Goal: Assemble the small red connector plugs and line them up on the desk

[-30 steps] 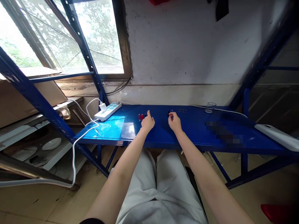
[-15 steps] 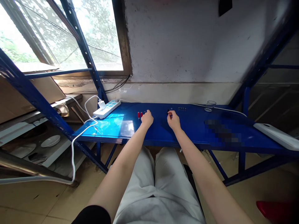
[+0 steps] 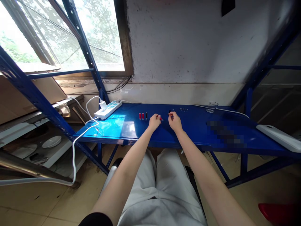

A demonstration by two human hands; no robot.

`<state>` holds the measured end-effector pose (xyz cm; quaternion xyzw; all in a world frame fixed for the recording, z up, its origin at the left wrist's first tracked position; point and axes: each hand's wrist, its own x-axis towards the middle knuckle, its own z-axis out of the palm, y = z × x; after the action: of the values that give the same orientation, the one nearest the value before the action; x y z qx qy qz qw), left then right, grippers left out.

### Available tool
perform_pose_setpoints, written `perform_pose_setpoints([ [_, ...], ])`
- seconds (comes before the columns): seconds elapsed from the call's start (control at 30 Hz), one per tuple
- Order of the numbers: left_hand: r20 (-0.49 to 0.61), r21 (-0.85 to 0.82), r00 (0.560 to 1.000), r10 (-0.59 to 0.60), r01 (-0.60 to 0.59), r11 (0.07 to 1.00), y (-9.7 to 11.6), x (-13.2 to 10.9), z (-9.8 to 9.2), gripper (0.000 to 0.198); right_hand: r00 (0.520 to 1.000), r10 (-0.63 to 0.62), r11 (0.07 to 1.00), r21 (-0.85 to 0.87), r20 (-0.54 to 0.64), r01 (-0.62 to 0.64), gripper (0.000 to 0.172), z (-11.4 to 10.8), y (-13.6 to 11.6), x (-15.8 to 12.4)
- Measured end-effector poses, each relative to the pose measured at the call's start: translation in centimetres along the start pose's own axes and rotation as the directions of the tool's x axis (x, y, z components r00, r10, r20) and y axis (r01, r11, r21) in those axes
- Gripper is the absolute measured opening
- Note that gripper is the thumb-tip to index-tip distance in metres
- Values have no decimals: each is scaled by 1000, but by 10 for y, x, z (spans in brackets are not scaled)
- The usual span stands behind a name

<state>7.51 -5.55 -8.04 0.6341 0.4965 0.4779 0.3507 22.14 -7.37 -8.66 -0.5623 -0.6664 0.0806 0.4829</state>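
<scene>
- Currently, a small red piece (image 3: 161, 119) is in the left hand (image 3: 154, 121), over the bench (image 3: 197, 131) and to the right of the white power strip (image 3: 108, 110); the fingers are curled in around it, and one end sticks out past them.
- Farther right of the power strip, the right hand (image 3: 174, 121) has its thumb and fingers drawn together on a small dark piece (image 3: 169, 111), much of which the fingers hide.
- Between the power strip and the left hand, two red pieces (image 3: 141, 116) and a black piece (image 3: 146, 115) stand in a short row, just beside one another.
- Beyond the right hand as seen from the power strip sits a group of tiny metal parts (image 3: 183, 110), too small to identify.
- Farther out on that side of the power strip stands a clear glass (image 3: 212, 107); a pixelated dark patch (image 3: 225, 135) and a white flat object (image 3: 278, 138) lie on the same side.
- A white plug (image 3: 102, 105) is seated in the power strip, its cable looping off to the left.
- Lower and to the left of the power strip, a white dish (image 3: 51, 142) rests on a shelf (image 3: 61, 150).
</scene>
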Motion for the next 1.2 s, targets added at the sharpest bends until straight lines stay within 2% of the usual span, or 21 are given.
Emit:
perform_pose_setpoints([
  [0.13,126,-290,992,7,30,956,4,-9,2,21,995,-35,999,-7,88,36,30,-2,-7,-2],
  [0.23,176,-390,984,6,65,918,8,-16,-1,23,986,-54,998,-17,157,58,43,-3,-12,-3],
  [0.33,202,-443,979,14,79,893,8,-19,-4,26,983,-66,996,-40,171,74,46,-2,-13,-4],
  [0.63,196,-492,980,31,71,867,5,-20,-5,28,986,-104,990,-79,127,115,46,1,-11,-4],
  [0.8,148,-491,989,-19,90,866,9,-23,-10,33,994,-52,996,-63,94,58,48,-2,-13,-5],
  [1.07,54,-502,998,-39,61,863,10,-23,-12,34,999,-22,997,69,28,20,51,-7,-15,-6],
  [1.2,49,-483,997,-54,71,873,9,-24,-12,35,1000,5,994,107,-12,-4,53,-7,-14,-6],
])
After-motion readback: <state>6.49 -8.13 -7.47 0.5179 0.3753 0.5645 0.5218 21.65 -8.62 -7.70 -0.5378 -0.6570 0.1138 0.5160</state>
